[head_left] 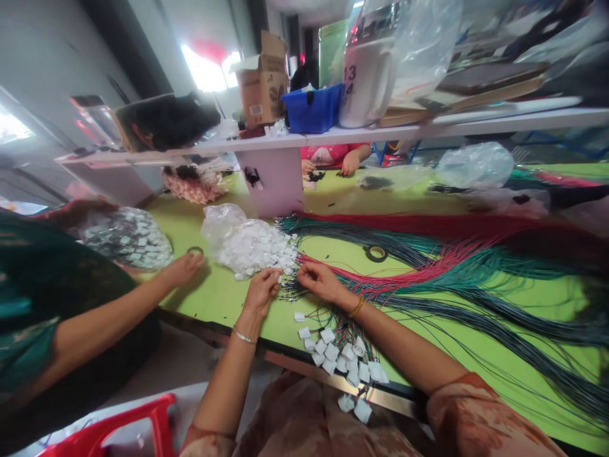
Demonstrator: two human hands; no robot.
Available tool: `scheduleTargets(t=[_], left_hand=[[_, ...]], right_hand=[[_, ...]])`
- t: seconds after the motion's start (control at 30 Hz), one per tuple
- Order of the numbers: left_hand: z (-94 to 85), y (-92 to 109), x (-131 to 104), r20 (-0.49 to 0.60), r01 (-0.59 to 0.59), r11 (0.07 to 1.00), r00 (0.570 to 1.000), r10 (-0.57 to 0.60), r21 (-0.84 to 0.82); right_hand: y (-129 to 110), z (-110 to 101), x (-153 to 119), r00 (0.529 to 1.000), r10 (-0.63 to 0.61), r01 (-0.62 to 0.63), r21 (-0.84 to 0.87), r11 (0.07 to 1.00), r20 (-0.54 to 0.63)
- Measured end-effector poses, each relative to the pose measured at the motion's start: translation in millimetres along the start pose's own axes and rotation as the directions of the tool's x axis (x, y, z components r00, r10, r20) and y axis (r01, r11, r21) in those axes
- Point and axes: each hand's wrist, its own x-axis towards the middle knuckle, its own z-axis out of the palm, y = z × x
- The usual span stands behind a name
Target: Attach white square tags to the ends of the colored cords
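Wires (442, 278) lie along the table (219, 298), ends beside the connectors (259, 247), likely to keep both within reach of the left hand (261, 293) and right hand (323, 282), both curled close together, any grip too small to tell.

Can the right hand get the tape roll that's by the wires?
Probably yes: the right hand is nearby, nothing seems to cover the tape roll, and only thin wires lie between.

1. I'm in a workshop: long wires (447, 270) spread right of my fingers (273, 274).
2. White plastic pieces (254, 246) lie heaped just beyond my fingers.
3. Farther left, another person's hand (183, 269) shares the green bench (219, 297).
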Motion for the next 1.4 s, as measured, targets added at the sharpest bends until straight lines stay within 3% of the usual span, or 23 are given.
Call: scheduleTargets(t=[0.13, 0.4, 0.6, 0.73, 0.93, 1.13, 1.23, 1.4], left_hand=[[16.9, -3.8, 1.6, 0.143, 0.158, 0.953, 0.982, -0.124, -0.259], [27.9, -13.4, 3.6, 0.172, 0.154, 0.950, 0.979, -0.110, -0.271], [30.5, -20.4, 4.3, 0.110, 0.041, 0.996, 0.993, -0.033, -0.078], [36.3, -27.0, 2.8, 0.044, -0.065, 0.997, 0.997, 0.063, 0.050], [52.9, -34.0, 1.5, -0.067, -0.069, 0.997, 0.995, 0.067, -0.023], [65.7, -41.5, 4.2, -0.137, -0.105, 0.983, 0.987, 0.085, -0.147], [66.0, -44.1, 6.5, -0.170, -0.115, 0.984, 0.981, 0.092, -0.136], [60.5, -46.2, 6.8, -0.130, -0.070, 0.995, 0.990, 0.061, -0.071]], right_hand=[[-6.4, -3.8, -6.1, 0.998, -0.030, 0.028, -0.034, 0.999, -0.053], [-11.2, -9.3, -9.1, 0.995, -0.080, 0.058, -0.292, 0.955, -0.064], [-12.9, -14.0, -7.9, 0.982, -0.186, 0.176, -0.469, 0.866, 0.025], [-9.1, -13.4, -6.8, 0.982, -0.184, 0.183, -0.517, 0.836, 0.049], [9.0, -3.0, -7.1, 0.997, -0.021, 0.000, -0.288, 0.958, -0.069], [3.9, -7.5, -6.4, 0.989, -0.089, 0.034, -0.409, 0.912, -0.116], [1.5, -8.7, -7.2, 0.996, -0.050, 0.015, -0.388, 0.922, -0.080], [4.9, -6.3, -7.5, 0.998, -0.021, -0.006, -0.417, 0.909, -0.061]])
